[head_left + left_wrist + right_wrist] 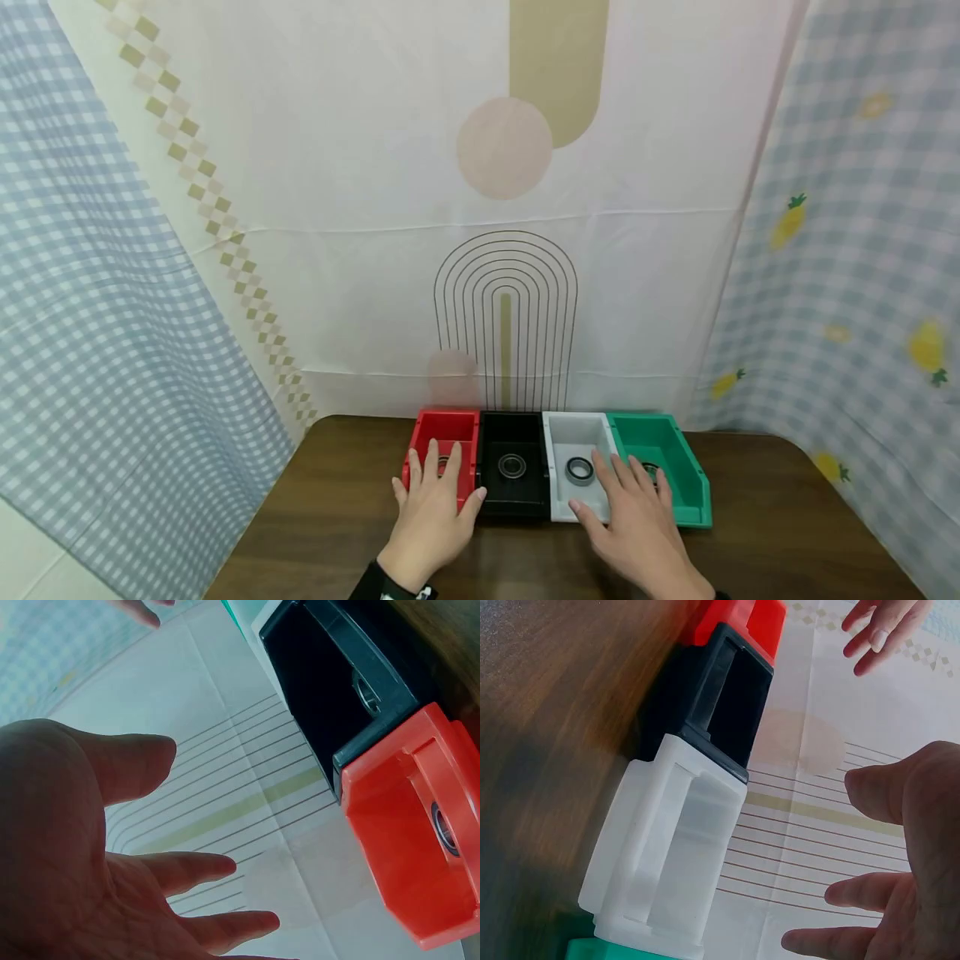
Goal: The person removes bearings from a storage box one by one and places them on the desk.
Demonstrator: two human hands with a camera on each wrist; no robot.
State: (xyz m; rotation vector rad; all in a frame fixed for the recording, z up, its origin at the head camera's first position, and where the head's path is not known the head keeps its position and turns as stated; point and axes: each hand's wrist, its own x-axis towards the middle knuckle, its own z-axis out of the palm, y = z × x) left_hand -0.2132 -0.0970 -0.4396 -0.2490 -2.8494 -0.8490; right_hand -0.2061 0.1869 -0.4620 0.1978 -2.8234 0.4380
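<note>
Four bins stand side by side: red (450, 423), black (512, 427), white (576, 427) and green (684, 468). Ring-shaped metal bearings lie in the black bin (522, 467) and the white bin (580, 482). Another bearing (445, 829) shows in the red bin in the left wrist view. A dark round part (651, 468) in the green bin is mostly covered by fingers. My left hand (431, 521), fingers spread, hovers at the red bin and holds nothing. Likewise spread and holding nothing, my right hand (637, 529) hovers over the white and green bins.
The bins rest on a brown wooden table (322, 517) near its back edge. Behind hangs a white patterned cloth (360, 292), flanked by checked cloths on the left (142, 333) and right (847, 275).
</note>
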